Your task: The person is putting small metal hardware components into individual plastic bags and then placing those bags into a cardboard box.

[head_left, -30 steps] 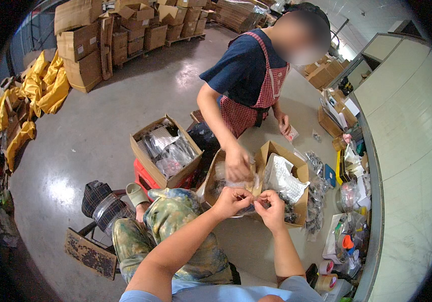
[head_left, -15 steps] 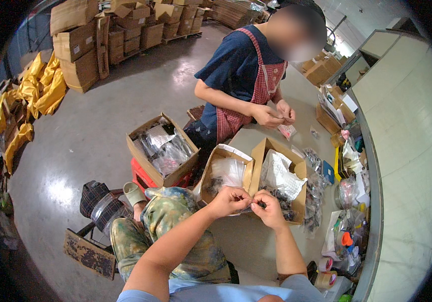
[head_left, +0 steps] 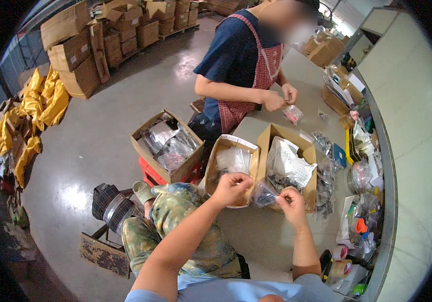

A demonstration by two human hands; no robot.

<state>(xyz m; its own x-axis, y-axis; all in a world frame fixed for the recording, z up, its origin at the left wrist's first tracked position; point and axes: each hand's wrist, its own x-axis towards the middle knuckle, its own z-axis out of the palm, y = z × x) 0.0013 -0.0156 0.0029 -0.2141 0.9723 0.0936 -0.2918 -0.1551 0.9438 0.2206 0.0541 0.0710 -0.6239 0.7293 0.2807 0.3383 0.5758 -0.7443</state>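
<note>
A small clear plastic bag (head_left: 264, 195) with dark contents hangs from my right hand (head_left: 292, 204), its thumb and fingers pinched on one edge. My left hand (head_left: 232, 188) is to the left of the bag, over the near edge of a carton of clear plastic bags (head_left: 233, 160). Its fingertips are pressed together, and whatever may be between them is hidden. Just beyond my right hand stands a taller carton (head_left: 310, 187) that holds dark small parts and a crumpled white sheet (head_left: 282, 160).
Opposite, a person in a checked apron (head_left: 271, 63) handles a small bag with pink contents (head_left: 293, 114). A carton of packed bags (head_left: 138, 135) sits on a red stool (head_left: 150, 172) at left. Bagged parts, tape rolls (head_left: 341, 268) and an orange item (head_left: 361, 225) line the table's right side.
My hands were together and have moved apart. The plastic bag now shows in my right hand. The person opposite has lowered their hands, and the whole view has shifted slightly.
</note>
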